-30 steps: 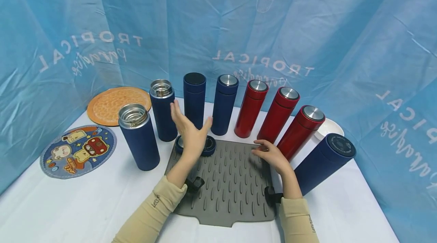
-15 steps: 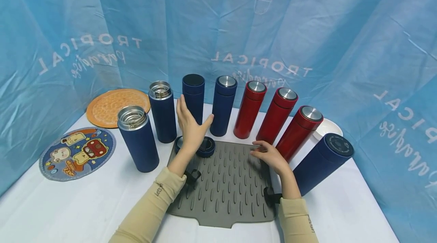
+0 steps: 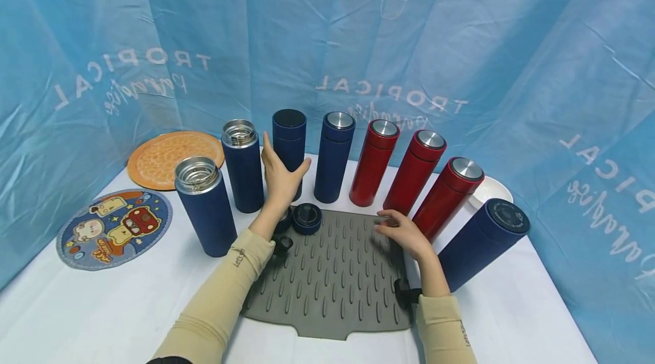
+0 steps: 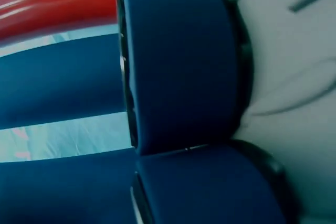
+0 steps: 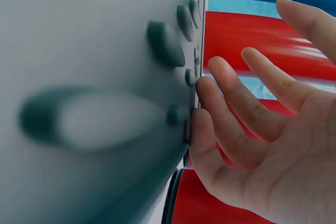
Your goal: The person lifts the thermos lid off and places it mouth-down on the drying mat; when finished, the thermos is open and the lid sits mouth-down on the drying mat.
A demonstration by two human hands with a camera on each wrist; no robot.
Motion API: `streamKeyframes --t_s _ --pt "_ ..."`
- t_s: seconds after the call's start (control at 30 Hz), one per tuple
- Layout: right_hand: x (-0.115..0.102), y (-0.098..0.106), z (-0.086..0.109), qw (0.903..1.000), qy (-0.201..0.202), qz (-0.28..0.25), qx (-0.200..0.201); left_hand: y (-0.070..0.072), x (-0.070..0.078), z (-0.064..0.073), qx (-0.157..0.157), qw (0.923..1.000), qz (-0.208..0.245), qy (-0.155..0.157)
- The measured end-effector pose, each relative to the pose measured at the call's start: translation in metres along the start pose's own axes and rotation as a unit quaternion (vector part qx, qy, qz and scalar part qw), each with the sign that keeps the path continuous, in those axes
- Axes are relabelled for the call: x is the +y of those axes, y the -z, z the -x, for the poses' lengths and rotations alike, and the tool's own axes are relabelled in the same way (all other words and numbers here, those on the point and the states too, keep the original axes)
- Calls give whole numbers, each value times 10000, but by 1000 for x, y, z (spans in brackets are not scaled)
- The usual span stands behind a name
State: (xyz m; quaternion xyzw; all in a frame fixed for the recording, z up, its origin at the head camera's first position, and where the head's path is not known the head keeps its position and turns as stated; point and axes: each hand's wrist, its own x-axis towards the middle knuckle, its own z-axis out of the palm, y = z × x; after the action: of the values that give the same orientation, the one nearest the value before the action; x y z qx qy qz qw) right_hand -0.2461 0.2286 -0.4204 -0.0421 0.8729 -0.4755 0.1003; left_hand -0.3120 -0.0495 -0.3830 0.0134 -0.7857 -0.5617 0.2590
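Observation:
My left hand (image 3: 280,177) is held with its thumb and fingers apart, overlapping the lower part of a blue thermos with a black top (image 3: 289,128). Nothing shows between its fingers. Below its wrist, a blue lid (image 3: 307,219) lies at the mat's far left corner, beside a second lid (image 3: 282,222) partly hidden by the arm. Both lids fill the left wrist view, the nearer one (image 4: 184,66) on the ribbed mat. My right hand (image 3: 405,234) rests by the right edge of the grey mat (image 3: 338,296), its fingers loosely bent and holding nothing (image 5: 262,145).
Two lidless blue thermoses (image 3: 207,210) stand at left. A blue thermos with a steel top (image 3: 334,165) and several red ones (image 3: 376,165) form an arc behind the mat. Another blue thermos (image 3: 483,247) stands at right, near a white dish (image 3: 493,190). Two round placemats (image 3: 174,156) lie at far left.
My left hand has moved away from me, toward the black-topped thermos, baring more of the lids. My right hand stays by the mat's edge.

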Motion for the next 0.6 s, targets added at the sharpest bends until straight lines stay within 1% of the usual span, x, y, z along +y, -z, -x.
streamKeyframes --t_s 0.1,0.2,0.4,0.6 --pt "0 1 0 10000 -50 38 8 -1 -2 -4 -109 9998 148 99" --pt "-1 1 0 9999 -67 87 -16 0 -3 -8 -182 9995 185 179" --pt "-2 1 -2 9999 -45 137 -8 0 -5 -14 -253 9992 13 305" --pt "1 1 0 9995 -188 248 87 -1 -10 -18 -413 9978 -198 485"
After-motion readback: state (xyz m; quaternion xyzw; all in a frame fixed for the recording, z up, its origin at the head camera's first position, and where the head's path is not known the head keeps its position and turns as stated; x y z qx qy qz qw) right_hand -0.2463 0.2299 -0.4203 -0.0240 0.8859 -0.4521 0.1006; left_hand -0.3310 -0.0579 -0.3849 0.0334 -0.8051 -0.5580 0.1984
